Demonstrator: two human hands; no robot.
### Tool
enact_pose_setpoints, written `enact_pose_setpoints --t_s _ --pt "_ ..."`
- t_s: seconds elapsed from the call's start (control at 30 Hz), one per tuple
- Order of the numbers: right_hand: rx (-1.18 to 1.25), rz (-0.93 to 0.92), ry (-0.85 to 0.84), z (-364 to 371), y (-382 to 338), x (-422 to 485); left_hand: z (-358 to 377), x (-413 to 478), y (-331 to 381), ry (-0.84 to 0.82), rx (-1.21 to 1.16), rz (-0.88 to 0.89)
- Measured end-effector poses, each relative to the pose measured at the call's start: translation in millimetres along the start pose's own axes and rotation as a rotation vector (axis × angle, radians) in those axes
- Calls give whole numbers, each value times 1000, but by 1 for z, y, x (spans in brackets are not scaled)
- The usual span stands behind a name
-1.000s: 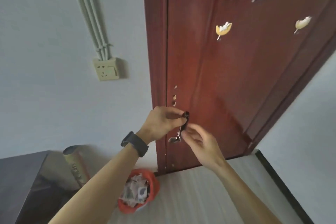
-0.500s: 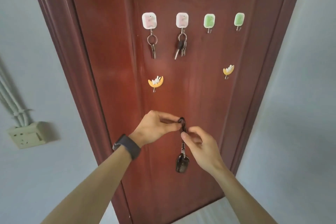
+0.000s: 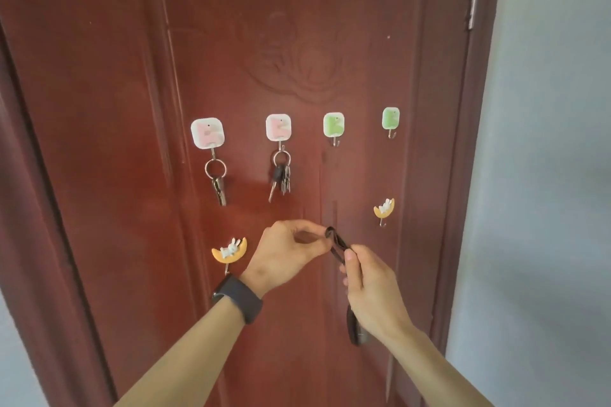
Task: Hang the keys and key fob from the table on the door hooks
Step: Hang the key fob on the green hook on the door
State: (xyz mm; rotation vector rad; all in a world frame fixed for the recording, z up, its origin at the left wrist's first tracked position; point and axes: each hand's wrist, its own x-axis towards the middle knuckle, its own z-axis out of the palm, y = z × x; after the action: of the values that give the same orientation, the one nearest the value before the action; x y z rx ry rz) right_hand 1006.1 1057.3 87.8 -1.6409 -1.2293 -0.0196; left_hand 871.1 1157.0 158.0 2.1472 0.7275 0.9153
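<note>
Hands work the key fob [image 3: 356, 329] strap [image 3: 335, 243] open — left hand [image 3: 284, 254] and right hand [image 3: 370, 287] each pinch it; next, loop it over a free green hook [image 3: 334, 129].

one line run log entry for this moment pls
both hands spread black strap loop | dark key fob dangling | green square hooks free

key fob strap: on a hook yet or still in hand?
In hand. The black key fob strap is stretched between the left hand and right hand, below the empty green square hook.
</note>
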Motion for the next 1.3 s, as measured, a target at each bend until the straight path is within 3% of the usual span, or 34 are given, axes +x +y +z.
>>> enact_pose_setpoints --t_s 0.2,0.3,0.37,0.47,0.6,0.87,1.1,1.3 --pt "-52 -129 113 -26 17 84 17 64 29 160 233 106" --pt "-40 -217 153 -41 15 124 13 85 32 522 595 308" --pt "11 -224 158 -49 10 147 6 95 26 648 872 339" --pt "35 -222 125 -53 7 175 -5 102 13 617 1094 226" --pt "63 -276 90 -47 1 198 -11 105 4 573 1185 110" --pt "20 -281 0 -27 -9 209 -8 107 2 581 1196 75" --pt "17 -230 119 -22 -14 204 -13 107 -1 565 1199 85" --pt "-161 -204 109 -19 -13 206 -14 107 -1 554 1186 93"
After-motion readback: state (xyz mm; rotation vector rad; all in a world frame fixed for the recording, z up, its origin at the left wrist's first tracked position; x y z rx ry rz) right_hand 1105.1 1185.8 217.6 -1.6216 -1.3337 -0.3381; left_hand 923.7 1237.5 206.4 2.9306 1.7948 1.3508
